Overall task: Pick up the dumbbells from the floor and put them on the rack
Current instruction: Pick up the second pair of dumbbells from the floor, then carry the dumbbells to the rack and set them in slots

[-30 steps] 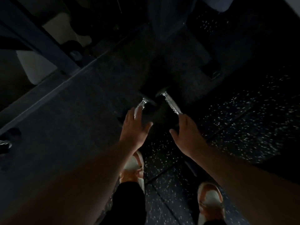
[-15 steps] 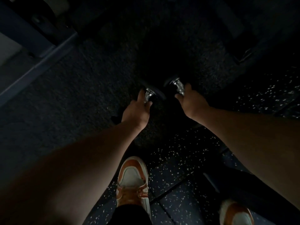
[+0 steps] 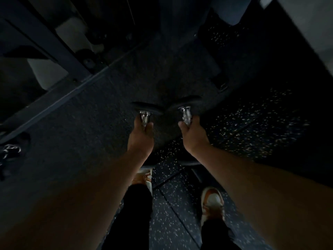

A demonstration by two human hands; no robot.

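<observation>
Two dumbbells with chrome handles and dark round heads lie side by side at the middle of the dim scene. My left hand point(image 3: 141, 137) is wrapped around the handle of the left dumbbell point(image 3: 145, 110). My right hand point(image 3: 193, 135) is closed on the handle of the right dumbbell point(image 3: 185, 105). Only the far heads and a short stretch of each chrome handle show past my fists; the near heads are mostly hidden under my wrists. Whether the dumbbells touch the floor is unclear in the dark. The rack itself I cannot make out for sure.
A dark metal frame point(image 3: 59, 49) runs diagonally across the upper left, with a pale panel behind it. A chrome fitting point(image 3: 10, 150) sits at the left edge. Speckled rubber floor tiles point(image 3: 261, 127) spread to the right. My orange-and-white shoes point(image 3: 212, 202) stand below.
Both hands went from open and reaching above the handles to closed around them. The view has since pulled back, so both arms now hang straight down with the dumbbells in the fists.
</observation>
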